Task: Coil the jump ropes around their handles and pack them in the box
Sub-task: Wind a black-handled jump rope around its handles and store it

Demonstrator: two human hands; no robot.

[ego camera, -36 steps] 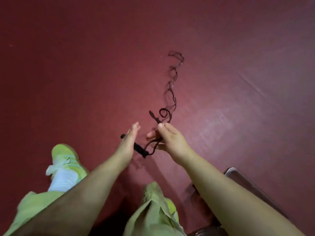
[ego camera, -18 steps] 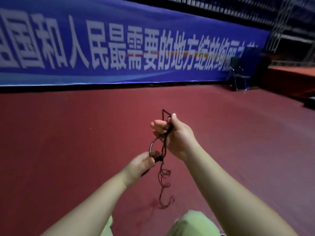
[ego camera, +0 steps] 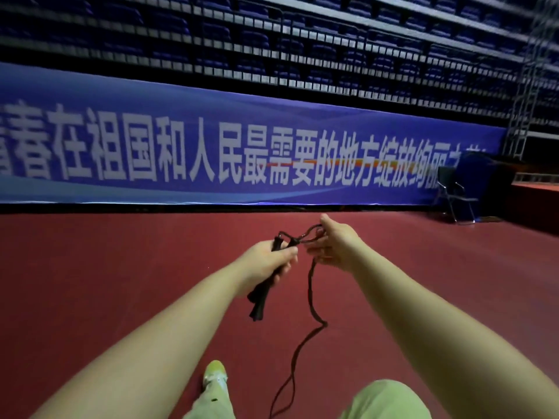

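Red floor [ego camera: 121, 267] under a blue banner [ego camera: 211, 152]: left hand [ego camera: 266, 261] clenches both black handles [ego camera: 263, 294], right hand [ego camera: 335, 246] pinches the rope [ego camera: 310, 285] near them, its tail trailing floorward. Coiling is barely begun; next, loop it round the handles

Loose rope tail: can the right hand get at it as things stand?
Probably yes. The right hand already has rope running through its grip, the tail hangs free below, and the left hand only holds the handles.

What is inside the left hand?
The left hand grips the black handles of the jump rope. Their ends stick out above and below the fist; the fingers cover the middle, so any rope wound there is hidden.
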